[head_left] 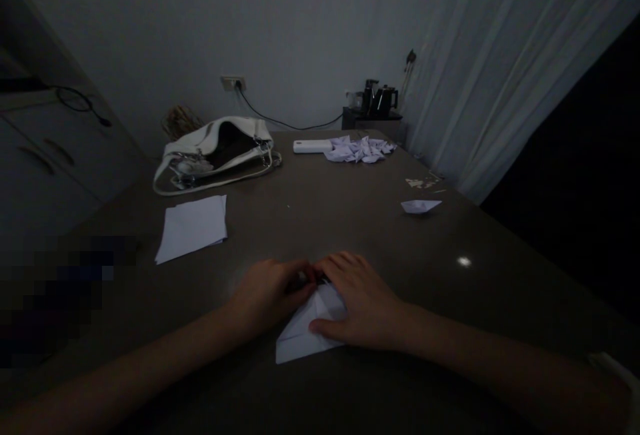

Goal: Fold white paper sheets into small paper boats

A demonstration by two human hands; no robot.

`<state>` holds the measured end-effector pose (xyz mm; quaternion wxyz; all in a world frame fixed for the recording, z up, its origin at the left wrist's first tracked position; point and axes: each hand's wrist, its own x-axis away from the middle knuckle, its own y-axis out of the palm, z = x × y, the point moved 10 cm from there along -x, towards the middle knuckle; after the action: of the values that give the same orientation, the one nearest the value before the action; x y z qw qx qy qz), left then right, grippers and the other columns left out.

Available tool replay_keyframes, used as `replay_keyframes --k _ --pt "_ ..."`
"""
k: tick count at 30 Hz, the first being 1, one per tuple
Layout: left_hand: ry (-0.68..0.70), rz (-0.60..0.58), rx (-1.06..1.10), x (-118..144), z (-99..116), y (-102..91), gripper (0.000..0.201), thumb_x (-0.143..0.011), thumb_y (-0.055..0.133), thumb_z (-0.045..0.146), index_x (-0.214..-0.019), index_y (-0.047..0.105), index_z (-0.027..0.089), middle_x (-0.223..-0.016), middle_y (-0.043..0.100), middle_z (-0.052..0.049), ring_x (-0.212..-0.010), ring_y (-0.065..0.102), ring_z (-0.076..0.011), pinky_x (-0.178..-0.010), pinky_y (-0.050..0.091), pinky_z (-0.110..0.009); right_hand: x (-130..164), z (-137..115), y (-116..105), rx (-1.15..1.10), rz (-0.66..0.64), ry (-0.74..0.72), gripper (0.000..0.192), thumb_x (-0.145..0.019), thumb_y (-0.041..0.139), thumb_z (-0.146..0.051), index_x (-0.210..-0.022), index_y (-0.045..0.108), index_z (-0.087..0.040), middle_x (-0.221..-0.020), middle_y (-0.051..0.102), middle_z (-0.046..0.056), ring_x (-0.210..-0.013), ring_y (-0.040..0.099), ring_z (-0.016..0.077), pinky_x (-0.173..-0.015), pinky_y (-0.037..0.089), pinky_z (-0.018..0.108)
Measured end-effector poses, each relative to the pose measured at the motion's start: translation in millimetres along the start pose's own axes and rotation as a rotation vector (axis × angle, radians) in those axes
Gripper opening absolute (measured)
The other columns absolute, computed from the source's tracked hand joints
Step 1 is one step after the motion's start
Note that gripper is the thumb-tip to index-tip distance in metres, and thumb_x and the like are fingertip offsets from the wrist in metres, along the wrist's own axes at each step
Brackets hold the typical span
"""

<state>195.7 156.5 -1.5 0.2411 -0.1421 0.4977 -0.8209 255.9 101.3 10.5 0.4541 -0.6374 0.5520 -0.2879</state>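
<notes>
A partly folded sheet of white paper (300, 340) lies on the dark table in front of me, slanting sides rising to a narrow top. My left hand (267, 295) is closed in a pinch at the paper's upper left, thumb and index finger meeting at its tip. Flat across the right side of the paper rests my right hand (363, 305), its thumb spread away from the fingers and lying on the sheet. The right fingertips reach the top, beside the left ones, and cover that part. A folded paper boat (420, 206) sits farther off to the right.
A stack of white paper (194, 227) lies to the left on the table (320, 222). Behind it stands a white handbag (220, 152). Toward the back are a white oblong object (312, 146), a heap of folded papers (357, 149) and small scraps (421, 182). A curtain hangs at right.
</notes>
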Motion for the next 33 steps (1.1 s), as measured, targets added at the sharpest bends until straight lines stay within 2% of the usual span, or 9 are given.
replay_keyframes --k 3,8,11,19,23,27,30,33 --pt "0.02 -0.069 0.059 1 -1 5.1 0.014 -0.083 0.056 0.026 -0.093 0.062 0.018 -0.063 0.06 0.002 -0.055 0.054 -0.0127 -0.051 0.034 -0.021 0 -1 -1 -0.007 -0.009 0.004 0.055 -0.067 0.073 -0.048 -0.107 0.055 -0.016 -0.108 0.058 0.008 -0.103 0.049 0.0254 -0.093 0.038 0.043" --pt "0.076 -0.279 0.205 10 5 8.6 0.014 -0.079 0.059 0.024 -0.089 0.053 0.017 -0.073 0.054 0.002 -0.061 0.049 -0.0115 -0.052 0.035 -0.021 -1 -2 -1 -0.022 -0.024 0.001 0.052 -0.068 0.073 -0.046 -0.108 0.056 -0.017 -0.111 0.058 0.008 -0.106 0.048 0.0258 -0.094 0.037 0.043" --pt "0.12 -0.385 0.232 18 8 7.8 0.017 -0.076 0.062 0.022 -0.089 0.051 0.018 -0.082 0.052 0.002 -0.07 0.048 -0.0122 -0.059 0.038 -0.021 -1 -1 -1 -0.034 -0.015 0.0 0.054 -0.069 0.073 -0.046 -0.111 0.055 -0.018 -0.112 0.058 0.008 -0.107 0.048 0.0258 -0.094 0.036 0.043" --pt "0.131 -0.487 0.172 25 5 6.3 0.039 -0.065 0.075 0.021 -0.097 0.054 0.019 -0.098 0.052 -0.001 -0.085 0.05 -0.0166 -0.07 0.041 -0.023 1 -1 -2 -0.063 -0.013 -0.003 0.054 -0.068 0.074 -0.045 -0.111 0.056 -0.019 -0.113 0.059 0.006 -0.108 0.048 0.0251 -0.095 0.036 0.042" --pt "0.161 -0.489 0.147 26 10 3.6 0.045 -0.062 0.08 0.027 -0.099 0.056 0.02 -0.098 0.053 0.0 -0.084 0.05 -0.0167 -0.068 0.041 -0.022 1 0 -2 -0.055 0.016 -0.021 0.05 -0.07 0.074 -0.044 -0.11 0.057 -0.019 -0.112 0.059 0.005 -0.108 0.05 0.024 -0.094 0.036 0.042" --pt "0.162 -0.445 0.179 22 11 3.7 0.028 -0.08 0.067 0.037 -0.101 0.058 0.02 -0.09 0.054 0.0 -0.077 0.051 -0.0145 -0.064 0.04 -0.022 -1 8 -9 -0.048 0.058 -0.015 0.04 -0.08 0.066 -0.044 -0.11 0.057 -0.018 -0.111 0.06 0.006 -0.106 0.053 0.0219 -0.091 0.04 0.038" --pt "0.142 -0.36 0.183 17 9 6.6 0.017 -0.09 0.055 0.032 -0.101 0.059 0.02 -0.081 0.056 0.001 -0.071 0.052 -0.0133 -0.061 0.038 -0.022 -1 24 -23 0.033 0.147 0.068 0.033 -0.088 0.056 -0.043 -0.107 0.058 -0.017 -0.109 0.06 0.008 -0.103 0.055 0.0225 -0.087 0.042 0.037" --pt "0.152 -0.243 0.117 13 8 8.3 0.019 -0.092 0.052 0.033 -0.103 0.06 0.019 -0.078 0.058 0.0 -0.067 0.054 -0.0142 -0.06 0.039 -0.025 0 42 -32 0.145 0.176 0.204 0.037 -0.087 0.055 -0.049 -0.102 0.06 -0.016 -0.104 0.062 0.009 -0.095 0.058 0.0247 -0.079 0.044 0.038"
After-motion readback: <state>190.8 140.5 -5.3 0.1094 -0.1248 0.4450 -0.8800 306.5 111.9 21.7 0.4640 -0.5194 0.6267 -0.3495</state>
